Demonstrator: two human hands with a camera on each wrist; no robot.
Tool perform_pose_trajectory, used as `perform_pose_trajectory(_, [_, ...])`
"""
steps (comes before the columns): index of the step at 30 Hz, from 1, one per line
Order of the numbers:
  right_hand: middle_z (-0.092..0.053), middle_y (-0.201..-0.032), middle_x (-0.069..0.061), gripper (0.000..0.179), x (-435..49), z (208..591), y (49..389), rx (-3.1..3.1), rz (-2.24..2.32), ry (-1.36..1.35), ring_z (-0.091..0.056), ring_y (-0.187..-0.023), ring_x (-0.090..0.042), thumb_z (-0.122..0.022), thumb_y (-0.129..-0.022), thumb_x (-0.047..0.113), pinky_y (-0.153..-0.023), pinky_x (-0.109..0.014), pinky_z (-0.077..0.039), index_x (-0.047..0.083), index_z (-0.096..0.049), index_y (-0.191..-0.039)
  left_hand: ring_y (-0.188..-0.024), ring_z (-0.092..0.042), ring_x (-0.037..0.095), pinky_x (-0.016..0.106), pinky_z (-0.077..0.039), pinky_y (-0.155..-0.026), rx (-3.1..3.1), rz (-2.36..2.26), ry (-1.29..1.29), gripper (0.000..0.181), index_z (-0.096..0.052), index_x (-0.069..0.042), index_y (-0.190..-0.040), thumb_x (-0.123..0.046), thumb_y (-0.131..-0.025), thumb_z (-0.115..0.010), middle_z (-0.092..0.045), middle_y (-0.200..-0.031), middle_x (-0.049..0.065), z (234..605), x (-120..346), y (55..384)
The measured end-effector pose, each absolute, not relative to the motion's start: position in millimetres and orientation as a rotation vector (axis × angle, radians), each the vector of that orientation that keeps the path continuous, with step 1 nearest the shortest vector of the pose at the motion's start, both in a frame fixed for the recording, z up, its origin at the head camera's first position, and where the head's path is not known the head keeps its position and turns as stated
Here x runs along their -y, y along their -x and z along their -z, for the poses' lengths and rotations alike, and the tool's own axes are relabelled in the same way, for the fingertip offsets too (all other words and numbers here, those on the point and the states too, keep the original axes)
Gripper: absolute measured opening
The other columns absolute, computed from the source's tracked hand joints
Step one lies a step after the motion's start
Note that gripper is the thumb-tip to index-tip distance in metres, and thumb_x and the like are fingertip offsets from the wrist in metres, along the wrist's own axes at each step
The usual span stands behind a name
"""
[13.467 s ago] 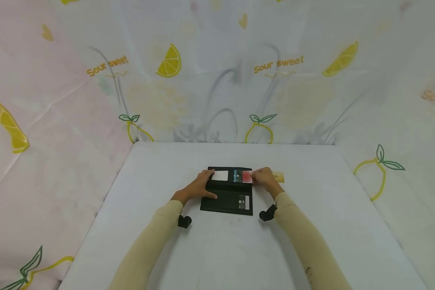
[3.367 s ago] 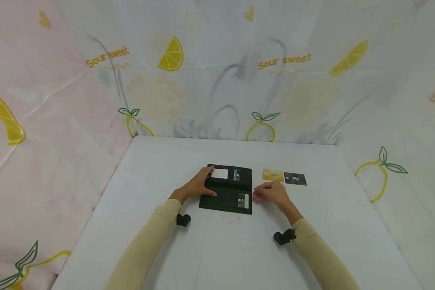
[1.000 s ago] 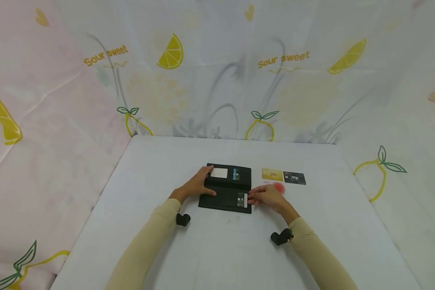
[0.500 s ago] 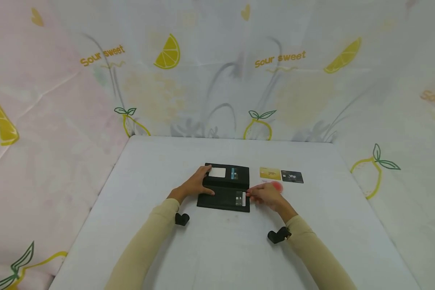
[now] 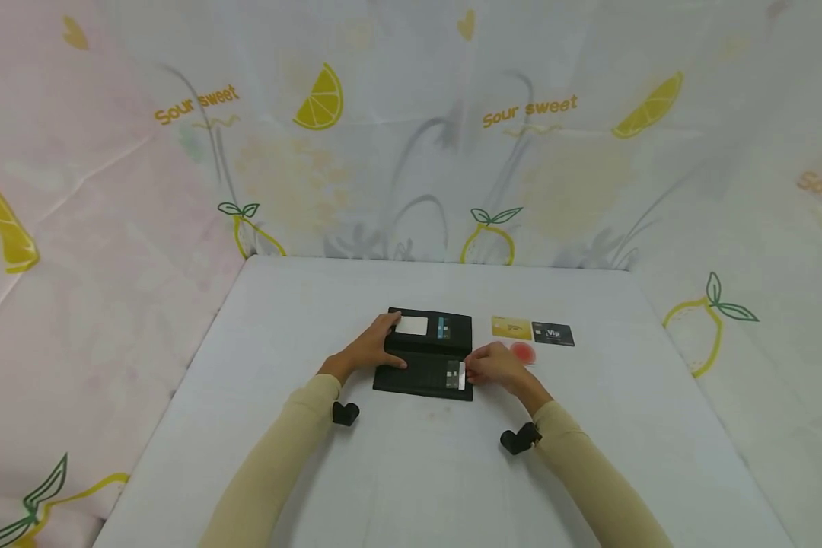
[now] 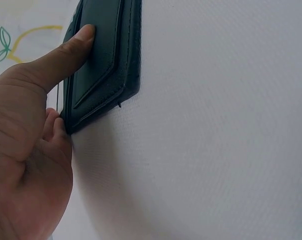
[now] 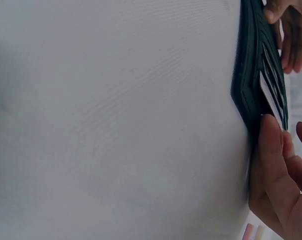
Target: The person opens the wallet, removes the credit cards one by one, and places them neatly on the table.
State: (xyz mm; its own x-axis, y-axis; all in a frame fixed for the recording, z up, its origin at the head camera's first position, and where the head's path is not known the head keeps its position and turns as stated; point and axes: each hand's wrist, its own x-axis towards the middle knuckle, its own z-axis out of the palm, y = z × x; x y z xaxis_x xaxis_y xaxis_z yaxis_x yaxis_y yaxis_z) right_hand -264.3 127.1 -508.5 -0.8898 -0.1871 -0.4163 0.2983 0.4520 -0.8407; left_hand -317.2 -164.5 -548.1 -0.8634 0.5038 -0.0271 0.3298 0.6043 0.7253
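Observation:
An open dark green wallet (image 5: 411, 374) lies flat on the table. My left hand (image 5: 370, 350) holds its left side, with the thumb (image 6: 81, 42) on the lower flap and the fingers by the edge. At the lower flap's right edge, my right hand (image 5: 498, 367) pinches the end of a white-edged card (image 7: 269, 95) that sits in a slot. A white card (image 5: 411, 326) and a blue-striped card (image 5: 444, 328) show in the upper half. To the right lie a yellow card (image 5: 511, 327), a black Vip card (image 5: 553, 333) and a red-and-white card (image 5: 523, 352), partly hidden by my right hand.
The white table (image 5: 411, 472) runs back to a patterned cloth wall (image 5: 397, 152) with lemon prints. Similar cloth hangs along both sides. A black heart-shaped piece hangs at each sleeve cuff.
My right hand has laid the red-and-white card and the black card by the yellow one, then moved to the lower flap's card, fingers now closer together. My left hand stays put.

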Motion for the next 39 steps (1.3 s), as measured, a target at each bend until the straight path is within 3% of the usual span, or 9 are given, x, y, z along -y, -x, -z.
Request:
perform_pose_trajectory(17, [-0.07,-0.08,-0.008,0.011,-123.7,518.6,265.8,-2.372,1.441,-0.197,-0.067,-0.065,-0.017,-0.075,-0.085,0.006,-0.065,-0.027,-0.059,-0.002,-0.072,-0.093,-0.136,-0.037,0.03,0.038,-0.03,-0.115,-2.582,-1.09,-0.707,0.112,-0.017,-0.004,-0.155,-0.028,-0.072,-0.089,-0.027,-0.152,0.016,544.8,162.7,316.6])
perform_pose_trajectory(28, [-0.069,-0.082,-0.008,0.014,-143.0,518.1,267.8,-2.377,1.439,-0.18,-0.064,-0.066,-0.015,-0.071,-0.088,0.006,-0.062,-0.024,-0.056,-0.005,-0.072,-0.097,-0.136,-0.036,0.03,0.038,-0.029,-0.116,-2.598,-1.066,-0.698,0.111,-0.018,-0.003,-0.154,-0.028,-0.072,-0.089,-0.027,-0.152,0.016,541.2,166.2,319.8])
perform_pose_trajectory(39, [-0.071,-0.095,-0.014,0.024,-147.6,511.3,265.3,-2.079,1.634,-0.163,-0.067,-0.077,-0.016,-0.066,-0.092,0.002,-0.071,-0.031,-0.06,-0.015,-0.064,-0.108,-0.136,-0.037,0.029,0.038,-0.031,-0.115,-2.588,-1.057,-0.679,0.112,-0.015,-0.007,-0.156,-0.03,-0.073,-0.088,-0.024,-0.154,0.014,543.2,166.6,319.3])
